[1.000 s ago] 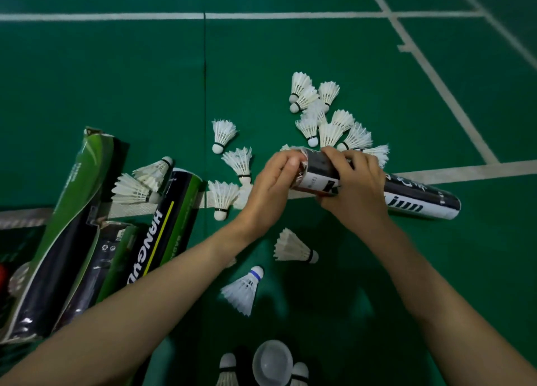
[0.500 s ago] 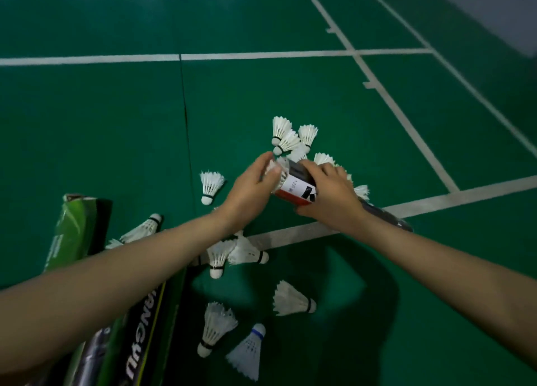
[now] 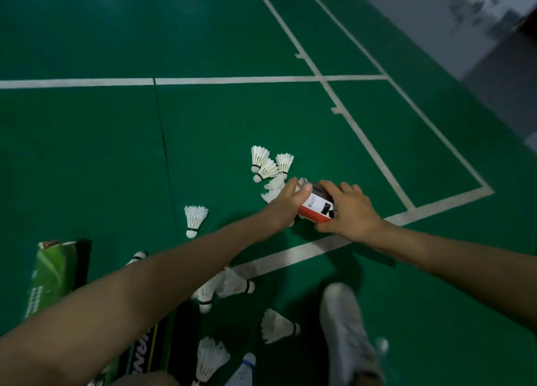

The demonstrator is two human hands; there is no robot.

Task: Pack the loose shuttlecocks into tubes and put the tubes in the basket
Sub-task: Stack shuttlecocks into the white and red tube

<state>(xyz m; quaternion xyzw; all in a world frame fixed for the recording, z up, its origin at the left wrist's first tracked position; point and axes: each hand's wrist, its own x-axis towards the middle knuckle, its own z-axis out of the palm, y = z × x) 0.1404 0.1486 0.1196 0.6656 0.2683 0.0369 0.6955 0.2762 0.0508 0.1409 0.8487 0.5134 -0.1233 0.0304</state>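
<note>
The right hand (image 3: pixel 350 212) grips the black, white and red tube (image 3: pixel 316 208), fingers curled over its top and thumb under its near side. The left hand (image 3: pixel 286 204) closes round the tube's left end, thumb lying along the top; what sits inside that palm is hidden. The tube is held just above the green court floor (image 3: pixel 203 141), right of centre and just beyond a white court line (image 3: pixel 293 255).

Touching the far side of the left hand is a cluster of white shuttlecocks (image 3: pixel 266 164) lying on the floor. A single shuttlecock (image 3: pixel 194 218) stands cork-down well to their left. Nearer, under the left forearm, two more shuttlecocks (image 3: pixel 232 284) lie together by the line, with another (image 3: pixel 279 326) and a further one (image 3: pixel 210 359) nearer still. A green carton (image 3: pixel 55 272) lies at the near left and a black lettered tube (image 3: pixel 151 353) beside it. A blurred white shoe (image 3: pixel 345 327) is at the near right.
</note>
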